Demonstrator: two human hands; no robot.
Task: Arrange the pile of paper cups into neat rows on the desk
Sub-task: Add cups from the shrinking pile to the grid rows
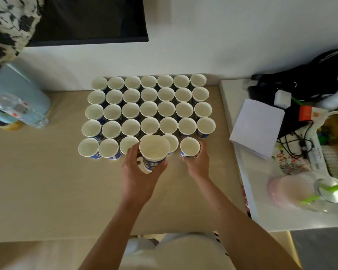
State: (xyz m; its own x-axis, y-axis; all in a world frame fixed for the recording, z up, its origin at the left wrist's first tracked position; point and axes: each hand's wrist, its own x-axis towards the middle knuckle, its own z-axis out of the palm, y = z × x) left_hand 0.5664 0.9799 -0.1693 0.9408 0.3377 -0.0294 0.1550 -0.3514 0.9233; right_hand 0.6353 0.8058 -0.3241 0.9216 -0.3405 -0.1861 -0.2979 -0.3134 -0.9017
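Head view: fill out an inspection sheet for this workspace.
Surface: beige desk, carrying the cups.
Job's things: paper cups upright, four full rows of seven; fifth row unfinished.
Clutter: paper sheets, pink drink, plastic bottle.
Hands: left hand grips a raised cup; right hand grips a front-row cup.
Cables: black cables tangled on the side table.
Surroundings: white wall, dark screen.

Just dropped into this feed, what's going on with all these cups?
A person is setting paper cups in rows on the desk. Four full rows of seven stand upright at the back. The left hand grips a raised cup over the front row, and the right hand holds a front-row cup near that row's right end. The front row is unfinished: its far-right spot is bare.
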